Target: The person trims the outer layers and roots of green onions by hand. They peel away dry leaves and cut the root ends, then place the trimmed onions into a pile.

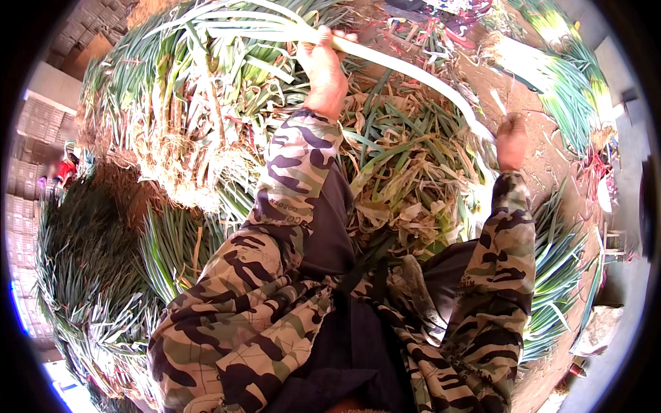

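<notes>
My left hand [325,69] grips a long green onion [408,67] where its white stalk meets the green leaves. The leaves trail to the left, and the pale stalk curves down to the right. At the stalk's lower end is my right hand [511,137], its fingers curled. A thin pale sliver [498,102] shows just above that hand; whether it is a blade or a strip of skin cannot be told. Pale, overexposed strips [484,173] hang below the stalk's end. Between my arms lies a heap of stripped leaves and dry skins [408,170].
Rooted green onions [191,113] are piled at the upper left, with a darker pile [93,248] below. Cleaned green onions [557,88] lie at the upper right on the brown ground [542,149]. More green leaves [552,279] lie beside my right arm.
</notes>
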